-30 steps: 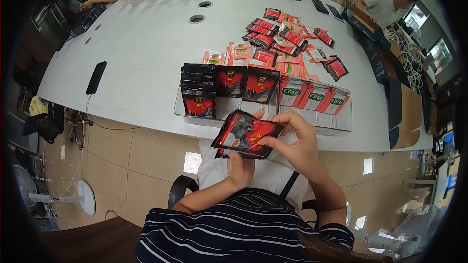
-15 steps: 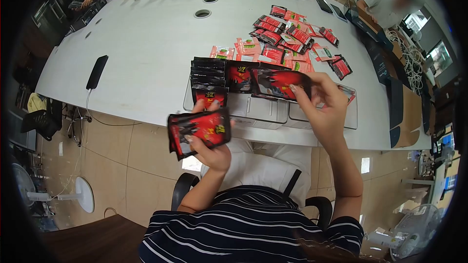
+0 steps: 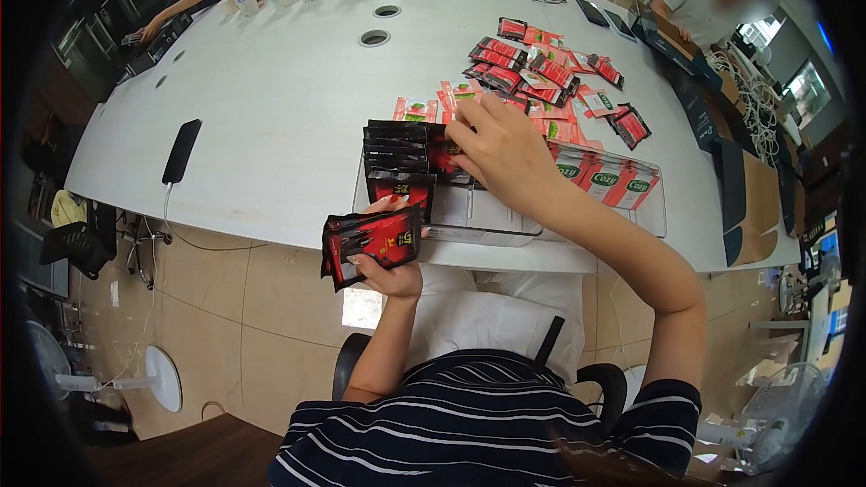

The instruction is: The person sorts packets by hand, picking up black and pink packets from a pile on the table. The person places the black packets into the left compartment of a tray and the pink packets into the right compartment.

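Red-and-black packet [image 3: 372, 246]: flat, glossy, slightly tilted, pinched in left hand [image 3: 390, 278] just below table [image 3: 271, 108] edge. Black packets [image 3: 395, 146]: upright, packed in a row at left end of clear tray [image 3: 492, 233], under right hand [image 3: 505, 153].

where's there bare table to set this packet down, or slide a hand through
The widest bare stretch of table lies between the phone and the clear tray, up to the round holes. Crowded: the tray, where the right hand is, and the loose sachets behind it.

Table [image 3: 271, 99] lies open left of the tray [image 3: 492, 234]; loose sachets [image 3: 541, 68] crowd behind it.
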Available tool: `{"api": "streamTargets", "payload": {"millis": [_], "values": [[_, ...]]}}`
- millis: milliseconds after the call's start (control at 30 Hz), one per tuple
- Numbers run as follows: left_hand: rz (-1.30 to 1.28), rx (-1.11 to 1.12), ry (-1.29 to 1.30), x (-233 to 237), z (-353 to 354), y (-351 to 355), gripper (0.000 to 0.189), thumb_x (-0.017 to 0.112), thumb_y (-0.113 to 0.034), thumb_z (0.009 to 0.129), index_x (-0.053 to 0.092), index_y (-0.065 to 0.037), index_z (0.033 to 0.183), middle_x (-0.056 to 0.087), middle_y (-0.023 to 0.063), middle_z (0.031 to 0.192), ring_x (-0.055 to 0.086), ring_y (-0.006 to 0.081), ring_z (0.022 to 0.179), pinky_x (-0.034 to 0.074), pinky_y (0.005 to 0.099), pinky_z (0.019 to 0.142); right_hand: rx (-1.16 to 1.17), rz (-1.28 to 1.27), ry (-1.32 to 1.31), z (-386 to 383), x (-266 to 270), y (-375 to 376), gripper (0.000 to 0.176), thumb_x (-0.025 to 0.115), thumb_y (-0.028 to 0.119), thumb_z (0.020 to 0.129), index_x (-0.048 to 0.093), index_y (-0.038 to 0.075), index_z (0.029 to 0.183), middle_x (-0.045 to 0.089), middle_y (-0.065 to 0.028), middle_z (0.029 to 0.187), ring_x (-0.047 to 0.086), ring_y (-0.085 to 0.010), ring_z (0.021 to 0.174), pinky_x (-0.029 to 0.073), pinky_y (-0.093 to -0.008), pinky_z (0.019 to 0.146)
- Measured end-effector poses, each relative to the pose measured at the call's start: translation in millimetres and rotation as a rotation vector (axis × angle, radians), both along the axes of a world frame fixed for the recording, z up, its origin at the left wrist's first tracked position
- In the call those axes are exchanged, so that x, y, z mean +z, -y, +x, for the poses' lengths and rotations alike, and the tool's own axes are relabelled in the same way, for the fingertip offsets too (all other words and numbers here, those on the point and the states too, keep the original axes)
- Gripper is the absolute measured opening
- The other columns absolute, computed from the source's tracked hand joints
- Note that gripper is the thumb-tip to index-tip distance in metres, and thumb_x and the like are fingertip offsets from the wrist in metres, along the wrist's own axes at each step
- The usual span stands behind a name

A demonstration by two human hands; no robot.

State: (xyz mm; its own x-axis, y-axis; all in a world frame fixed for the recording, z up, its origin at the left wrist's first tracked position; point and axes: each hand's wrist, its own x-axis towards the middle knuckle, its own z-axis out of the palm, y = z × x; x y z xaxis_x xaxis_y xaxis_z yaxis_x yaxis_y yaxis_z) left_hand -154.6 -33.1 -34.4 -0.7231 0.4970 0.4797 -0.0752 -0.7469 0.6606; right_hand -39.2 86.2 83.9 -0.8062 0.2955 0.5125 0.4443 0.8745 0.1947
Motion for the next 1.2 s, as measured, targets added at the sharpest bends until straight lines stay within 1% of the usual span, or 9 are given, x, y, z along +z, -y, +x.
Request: {"api": "streamTargets", "payload": {"millis": [233, 333, 533, 633, 833, 867, 967, 1100, 1200], "values": [[-0.002, 0.040, -0.009, 1, 2, -1, 0.066, 0.024, -0.052, 0.096, 0.040, 0.008, 0.119, 0.052, 0.0231, 0.116, 0.062, 0.0304, 0.096, 0.061, 0.0319, 0.050, -0.088, 0.013, 0.063, -3, -1, 0, 0.074, 0.082, 0.033, 0.057, 0.048, 0.005, 0.117, 0.049, -0.0117, 0.114, 0.047, -0.0263, 0.106, 0.041, -0.0379, 0.084], [-0.029, 0.038, -0.009, 5, 3, 1, 0.063, 0.024, -0.048, 0.098, 0.039, 0.009, 0.119, 0.051, 0.0238, 0.116, 0.062, 0.0306, 0.097, 0.062, 0.0320, 0.052, -0.142, -0.058, 0.060, -4, -1, -2, 0.077, 0.084, 0.034, 0.056, 0.046, 0.008, 0.119, 0.046, -0.0093, 0.116, 0.047, -0.0246, 0.103, 0.038, -0.0372, 0.082], [-0.091, 0.067, 0.023, 17, 12, 5, 0.062, 0.025, -0.047, 0.099, 0.038, 0.010, 0.121, 0.050, 0.0244, 0.119, 0.062, 0.0305, 0.100, 0.062, 0.0319, 0.054, -0.020, -0.048, -0.140, 3, 2, 2, 0.067, 0.081, 0.035, 0.061, 0.049, 0.007, 0.114, 0.051, -0.0085, 0.110, 0.049, -0.0240, 0.092, 0.039, -0.0364, 0.076], [-0.126, -0.005, 0.107, 30, 20, 10, 0.063, 0.027, -0.048, 0.099, 0.034, 0.007, 0.129, 0.048, 0.0242, 0.125, 0.061, 0.0287, 0.104, 0.061, 0.0329, 0.060, 0.097, -0.074, -0.305, 11, 6, 11, 0.052, 0.080, 0.033, 0.066, 0.056, 0.006, 0.103, 0.056, -0.0063, 0.095, 0.052, -0.0228, 0.081, 0.042, -0.0335, 0.069], [-0.056, -0.159, 0.199, 46, 41, 12, 0.056, 0.027, -0.039, 0.102, 0.026, 0.001, 0.140, 0.035, 0.0166, 0.143, 0.047, 0.0260, 0.124, 0.052, 0.0379, 0.088, 0.148, -0.679, -0.331, 32, 15, 61, 0.038, 0.076, 0.037, 0.072, 0.059, 0.005, 0.084, 0.054, -0.0038, 0.071, 0.054, -0.0207, 0.070, 0.043, -0.0324, 0.061], [-0.035, -0.211, 0.168, 42, 43, 12, 0.055, 0.026, -0.037, 0.102, 0.023, 0.001, 0.142, 0.028, 0.0125, 0.148, 0.041, 0.0269, 0.129, 0.043, 0.0411, 0.100, 0.133, -0.711, -0.371, 34, 10, 64, 0.035, 0.077, 0.033, 0.073, 0.059, 0.004, 0.084, 0.056, -0.0051, 0.072, 0.054, -0.0196, 0.068, 0.043, -0.0312, 0.059], [-0.010, -0.247, 0.207, 43, 56, 14, 0.050, 0.032, -0.029, 0.102, 0.022, 0.003, 0.139, 0.033, 0.0209, 0.144, 0.047, 0.0319, 0.124, 0.044, 0.0450, 0.099, 0.099, -1.014, -0.394, 42, 8, 62, 0.032, 0.078, 0.025, 0.073, 0.058, 0.002, 0.084, 0.060, -0.0055, 0.073, 0.054, -0.0151, 0.066, 0.042, -0.0289, 0.057], [0.014, -0.233, 0.315, 18, 57, 22, 0.055, 0.023, -0.036, 0.102, 0.020, 0.002, 0.142, 0.033, 0.0144, 0.145, 0.045, 0.0294, 0.125, 0.046, 0.0447, 0.097, 0.097, -1.174, -0.572, 55, 9, 57, 0.028, 0.075, 0.013, 0.078, 0.055, 0.001, 0.093, 0.065, -0.0051, 0.079, 0.056, -0.0083, 0.066, 0.043, -0.0238, 0.056], [-0.107, -0.155, 0.109, 32, 50, 28, 0.054, 0.020, -0.033, 0.101, 0.025, 0.004, 0.139, 0.034, 0.0184, 0.144, 0.051, 0.0333, 0.118, 0.057, 0.0464, 0.082, 0.069, -1.177, -0.701, 64, 18, 49, 0.025, 0.068, 0.006, 0.084, 0.050, 0.002, 0.100, 0.067, -0.0053, 0.081, 0.058, -0.0061, 0.068, 0.045, -0.0208, 0.059]]}}
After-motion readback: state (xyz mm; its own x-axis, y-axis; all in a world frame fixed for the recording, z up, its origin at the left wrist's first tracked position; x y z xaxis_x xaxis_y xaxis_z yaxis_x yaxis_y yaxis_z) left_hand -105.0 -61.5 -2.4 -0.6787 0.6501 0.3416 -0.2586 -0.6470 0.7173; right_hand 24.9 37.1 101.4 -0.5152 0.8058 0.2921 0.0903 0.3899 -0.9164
